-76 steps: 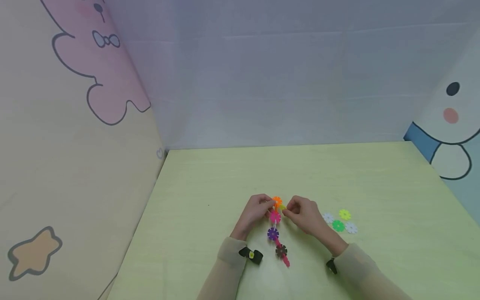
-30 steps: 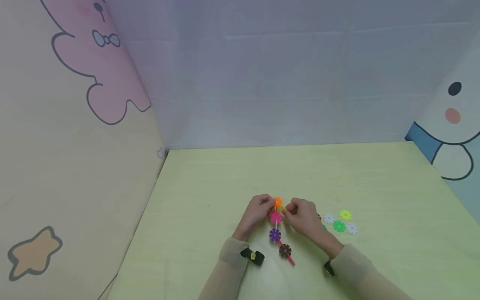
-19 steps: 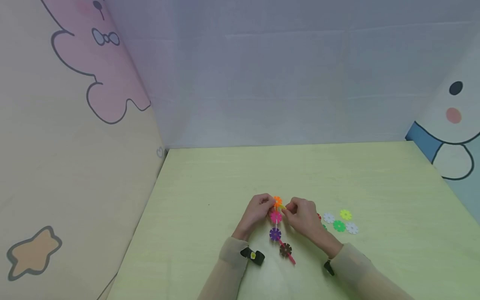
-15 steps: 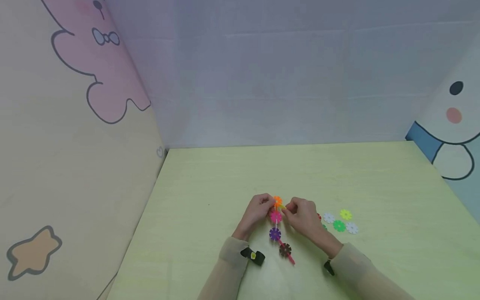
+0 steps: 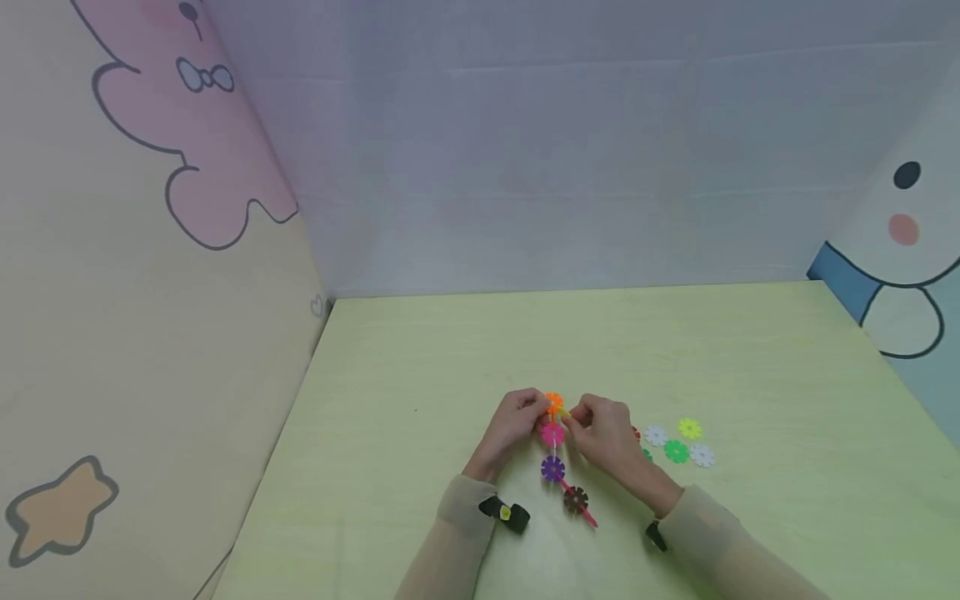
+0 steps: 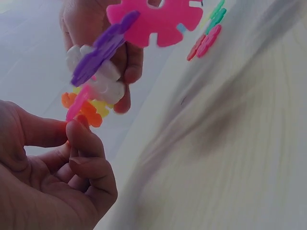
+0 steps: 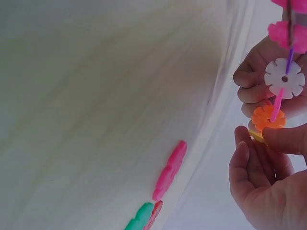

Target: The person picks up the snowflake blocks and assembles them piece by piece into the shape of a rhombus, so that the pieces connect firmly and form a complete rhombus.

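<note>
A chain of slotted plastic snowflake discs hangs between my hands, with an orange disc [image 5: 553,403] at its top. Below come a pink disc [image 5: 552,434], a white one [image 7: 284,78] seen nearly edge-on from the head, a purple disc [image 5: 552,469] and a brown disc [image 5: 576,500]; another pink disc [image 6: 160,24] looms large in the left wrist view. My left hand [image 5: 517,421] pinches the chain where the orange and upper pink discs join. Between thumb and fingers, my right hand [image 5: 603,429] pinches a yellow disc [image 7: 257,136], its edge at the orange disc.
Loose discs lie on the pale table [image 5: 420,350] right of my right hand: a yellow-green one [image 5: 690,428], a green one [image 5: 677,452], two white ones [image 5: 702,455], and others partly behind the hand. Printed walls stand left and right, a plain cloth behind.
The chain's lower end has swung a little to the right. My right hand has shifted slightly left, uncovering a red and a green disc beside it. Both grips stay the same.
</note>
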The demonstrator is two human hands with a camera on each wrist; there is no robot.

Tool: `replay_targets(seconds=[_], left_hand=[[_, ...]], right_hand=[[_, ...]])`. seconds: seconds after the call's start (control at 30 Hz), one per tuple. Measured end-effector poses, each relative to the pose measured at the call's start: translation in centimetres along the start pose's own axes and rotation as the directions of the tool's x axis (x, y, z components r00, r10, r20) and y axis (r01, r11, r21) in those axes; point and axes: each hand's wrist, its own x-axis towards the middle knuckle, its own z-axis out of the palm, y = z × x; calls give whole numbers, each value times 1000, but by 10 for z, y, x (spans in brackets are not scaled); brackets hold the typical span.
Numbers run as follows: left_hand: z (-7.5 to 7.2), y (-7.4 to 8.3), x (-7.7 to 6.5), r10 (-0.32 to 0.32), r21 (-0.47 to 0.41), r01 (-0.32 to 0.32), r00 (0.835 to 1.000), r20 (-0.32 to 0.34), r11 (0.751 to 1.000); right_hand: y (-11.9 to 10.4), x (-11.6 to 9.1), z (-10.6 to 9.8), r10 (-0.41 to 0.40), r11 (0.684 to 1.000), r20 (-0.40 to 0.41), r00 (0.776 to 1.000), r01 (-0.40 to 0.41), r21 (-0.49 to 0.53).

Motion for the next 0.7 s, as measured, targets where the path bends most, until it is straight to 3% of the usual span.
replay_targets(seconds=[0.7], left_hand=[[-2,1,0,-34,98,35,999,-16,995]], right_hand=[[1,1,2,25,1000,30,999,-25,-14]])
